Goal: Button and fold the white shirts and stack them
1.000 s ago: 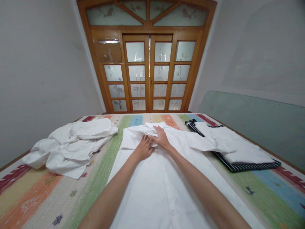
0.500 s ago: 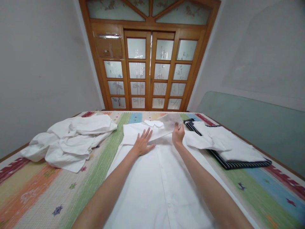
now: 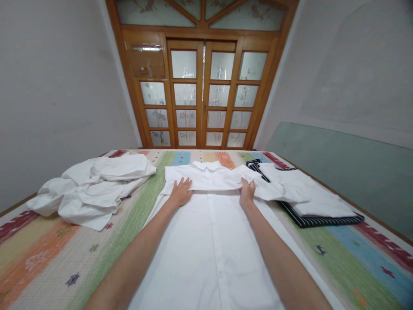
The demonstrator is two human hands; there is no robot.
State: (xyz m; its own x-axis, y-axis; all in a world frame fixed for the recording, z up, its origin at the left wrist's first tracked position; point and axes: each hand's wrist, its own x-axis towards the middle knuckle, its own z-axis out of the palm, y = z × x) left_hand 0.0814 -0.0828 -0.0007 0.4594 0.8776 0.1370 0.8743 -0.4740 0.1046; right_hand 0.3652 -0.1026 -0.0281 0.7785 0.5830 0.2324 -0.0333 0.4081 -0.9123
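A white button-up shirt lies spread out in front of me, its collar at the far end and its row of buttons running toward me. One sleeve is laid flat across the chest. My left hand presses on the left part of that sleeve, fingers stretched out. At the sleeve's right part, my right hand has its lower edge pinched between thumb and fingers. The other sleeve reaches out to the right, over the edge of a folded pile.
A crumpled white garment lies on the left of the striped bedspread. On the right, folded white clothing rests on a black striped garment. A pale green headboard-like panel borders the right side. Wooden glazed doors stand beyond.
The raised sleeve end has come down flat across the chest, uncovering the collar. My right hand has lowered and moved slightly right with it; my left hand has slid a little left.
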